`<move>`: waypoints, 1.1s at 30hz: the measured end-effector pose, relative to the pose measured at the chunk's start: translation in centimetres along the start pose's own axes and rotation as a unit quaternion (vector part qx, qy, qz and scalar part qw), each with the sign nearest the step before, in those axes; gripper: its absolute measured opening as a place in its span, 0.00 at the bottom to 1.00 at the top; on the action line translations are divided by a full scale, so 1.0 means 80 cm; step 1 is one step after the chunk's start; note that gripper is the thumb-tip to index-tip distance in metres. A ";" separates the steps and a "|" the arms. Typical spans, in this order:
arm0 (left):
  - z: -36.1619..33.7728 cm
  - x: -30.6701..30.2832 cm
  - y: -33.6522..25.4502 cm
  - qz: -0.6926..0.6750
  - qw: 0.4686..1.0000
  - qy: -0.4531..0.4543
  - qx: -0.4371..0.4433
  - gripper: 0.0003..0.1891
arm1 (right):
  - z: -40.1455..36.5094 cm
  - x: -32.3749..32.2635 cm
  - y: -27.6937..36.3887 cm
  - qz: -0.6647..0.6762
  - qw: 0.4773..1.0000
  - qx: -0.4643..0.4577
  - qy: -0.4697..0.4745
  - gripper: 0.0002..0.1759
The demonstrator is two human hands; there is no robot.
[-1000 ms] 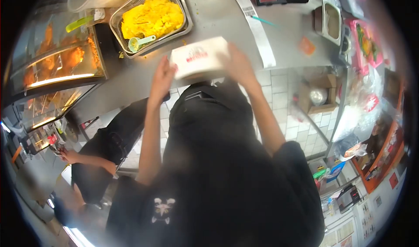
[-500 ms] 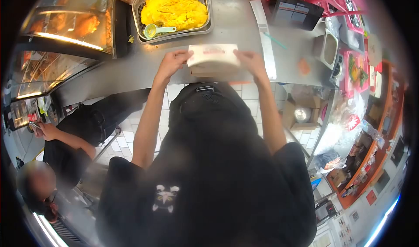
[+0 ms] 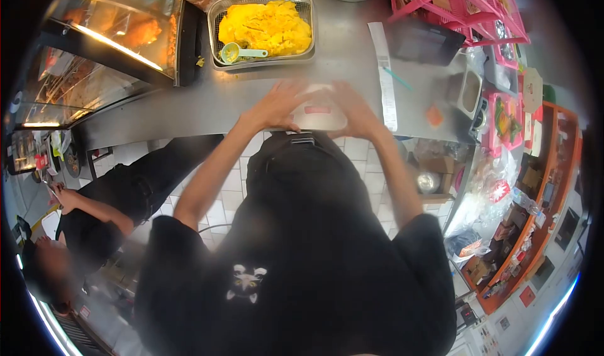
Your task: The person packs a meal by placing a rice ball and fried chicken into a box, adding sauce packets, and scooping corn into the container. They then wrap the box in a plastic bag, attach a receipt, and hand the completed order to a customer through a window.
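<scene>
A small white paper box [image 3: 318,118] with a red printed mark is at the counter's front edge, directly in front of my body. My left hand [image 3: 277,106] wraps its left side, thumb low and fingers reaching over the far edge. On the opposite side my right hand [image 3: 355,112] grips the box, its fingers blurred by motion. Beyond them stands a metal tray [image 3: 214,22] with a wire basket, filled with yellow food [image 3: 264,27]. A pale green scoop [image 3: 251,53] lies on that food at the near left.
A heated glass display case [image 3: 119,35] stands at the left. To the right are a paper strip [image 3: 385,85], a teal straw [image 3: 397,78], a dark tablet-like device [image 3: 431,43], a metal container [image 3: 470,90] and pink baskets [image 3: 465,10]. Another person [image 3: 94,211] is at the left.
Both hands have moved from the box's upper corners to around its sides. The box now looks narrower and sits closer to my body. The camera view has shifted slightly.
</scene>
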State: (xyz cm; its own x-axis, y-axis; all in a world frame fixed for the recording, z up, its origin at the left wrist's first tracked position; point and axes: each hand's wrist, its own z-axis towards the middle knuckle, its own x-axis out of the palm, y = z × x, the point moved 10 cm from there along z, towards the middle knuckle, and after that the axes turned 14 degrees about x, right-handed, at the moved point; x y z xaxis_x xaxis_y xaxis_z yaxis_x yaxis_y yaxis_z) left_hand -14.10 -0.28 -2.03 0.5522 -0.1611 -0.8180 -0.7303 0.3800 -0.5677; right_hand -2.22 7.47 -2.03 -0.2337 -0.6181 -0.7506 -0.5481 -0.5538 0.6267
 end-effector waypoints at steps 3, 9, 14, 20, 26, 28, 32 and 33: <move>0.010 0.028 0.003 0.019 0.990 0.138 0.016 0.54 | 0.010 0.026 -0.010 -0.041 0.996 -0.063 0.044 0.53; -0.012 0.069 0.002 0.133 0.990 0.006 0.045 0.45 | -0.019 0.041 -0.008 -0.127 0.984 -0.126 0.002 0.38; -0.008 0.048 -0.018 0.058 0.997 0.048 0.032 0.43 | -0.027 0.057 -0.017 -0.218 0.966 -0.138 0.012 0.32; 0.002 0.060 -0.020 0.164 0.985 -0.052 0.023 0.46 | -0.038 0.042 -0.016 -0.142 0.975 -0.172 -0.016 0.35; 0.047 0.071 -0.033 0.152 0.981 -0.107 -0.061 0.38 | -0.150 -0.175 -0.262 0.032 0.882 0.164 -0.441 0.14; 0.055 0.074 -0.034 0.192 0.961 -0.150 -0.129 0.38 | -0.239 -0.270 -0.358 -0.014 0.769 0.341 -0.541 0.19; 0.101 0.088 -0.047 0.257 0.949 -0.050 -0.176 0.46 | -0.334 -0.352 -0.481 -0.188 0.665 0.454 -0.562 0.31; 0.108 0.090 -0.047 0.259 0.949 -0.051 -0.173 0.46 | -0.333 -0.342 -0.562 -0.023 0.740 0.525 -0.420 0.30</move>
State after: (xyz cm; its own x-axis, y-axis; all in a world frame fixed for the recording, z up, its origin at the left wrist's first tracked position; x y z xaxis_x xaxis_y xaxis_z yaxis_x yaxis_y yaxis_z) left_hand -3.90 5.01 -4.95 0.1052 0.0604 -0.9926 -0.9931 0.0587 -0.1017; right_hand 50.20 34.44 -4.13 -0.3696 0.1962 -0.9083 -0.7904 0.4476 0.4183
